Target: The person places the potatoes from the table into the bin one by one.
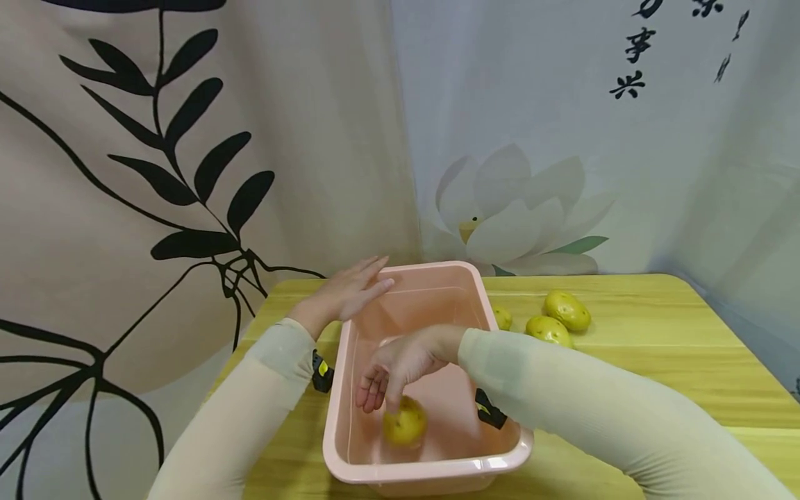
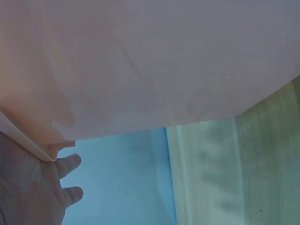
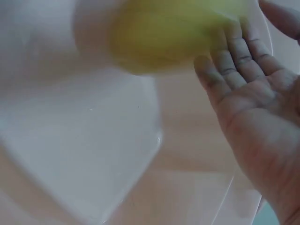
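A pink plastic basin [image 1: 350,444] stands on the table, one yellow potato [image 1: 405,425] inside it near the front. My right hand [image 1: 406,361] is down in the basin, fingers loosely extended and the thumb apart. In the right wrist view the potato [image 3: 164,35] is blurred just beyond the fingertips [image 3: 204,63], outside the palm. At the basin's far left corner my left hand [image 1: 344,292] rests on the rim with its fingers straight. The left wrist view shows the basin's outer wall [image 2: 140,61] and part of that hand [image 2: 30,187] under the rim.
Right of the basin, two potatoes [image 1: 566,310] lie close together on the wooden table [image 1: 656,361]. Another potato [image 1: 502,317] is partly hidden behind the basin's right rim. A printed curtain [image 1: 337,139] hangs behind the table's back edge.
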`<state>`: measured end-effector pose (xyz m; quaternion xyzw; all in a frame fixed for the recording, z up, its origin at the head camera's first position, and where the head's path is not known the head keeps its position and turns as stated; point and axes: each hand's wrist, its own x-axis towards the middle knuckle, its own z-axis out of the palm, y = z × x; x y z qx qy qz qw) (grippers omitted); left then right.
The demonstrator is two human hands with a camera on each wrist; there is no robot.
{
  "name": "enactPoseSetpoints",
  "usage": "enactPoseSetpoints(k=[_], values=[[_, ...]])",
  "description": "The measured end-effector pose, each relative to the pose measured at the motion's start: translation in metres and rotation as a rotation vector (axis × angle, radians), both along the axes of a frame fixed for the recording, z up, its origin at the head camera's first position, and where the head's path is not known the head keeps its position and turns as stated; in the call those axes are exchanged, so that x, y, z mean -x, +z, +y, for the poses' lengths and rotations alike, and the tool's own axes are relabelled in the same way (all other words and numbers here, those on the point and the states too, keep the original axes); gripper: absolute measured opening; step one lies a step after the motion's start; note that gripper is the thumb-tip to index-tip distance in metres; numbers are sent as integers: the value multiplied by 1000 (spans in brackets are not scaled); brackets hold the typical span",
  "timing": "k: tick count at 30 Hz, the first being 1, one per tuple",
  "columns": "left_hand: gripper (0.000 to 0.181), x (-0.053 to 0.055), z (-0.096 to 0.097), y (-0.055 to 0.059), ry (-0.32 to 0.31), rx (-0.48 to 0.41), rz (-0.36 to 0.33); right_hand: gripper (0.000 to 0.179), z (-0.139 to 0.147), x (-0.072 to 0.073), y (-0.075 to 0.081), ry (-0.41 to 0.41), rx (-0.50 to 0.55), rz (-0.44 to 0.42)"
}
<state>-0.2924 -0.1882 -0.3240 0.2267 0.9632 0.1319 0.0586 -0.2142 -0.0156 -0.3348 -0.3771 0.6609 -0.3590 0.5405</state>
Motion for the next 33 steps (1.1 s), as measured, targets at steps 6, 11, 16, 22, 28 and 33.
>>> enactPoseSetpoints(k=[6,11,16,22,28,33], values=[[76,0,-1,0,-1,-1,5,40,-1,-1,1,-19,12,-17],[79,0,-1,1,2,-12,6,39,-1,-1,3,-48,15,-35],[79,0,-1,0,3,-11,4,39,0,-1,4,-47,28,-63],[79,0,-1,0,-4,-12,3,43,2,1,6,-29,19,-87],[78,1,-2,0,-4,-8,-3,42,3,4,8,-34,9,-73],[77,3,-3,-2,-13,-7,9,47,5,6,11,-40,-17,-21]])
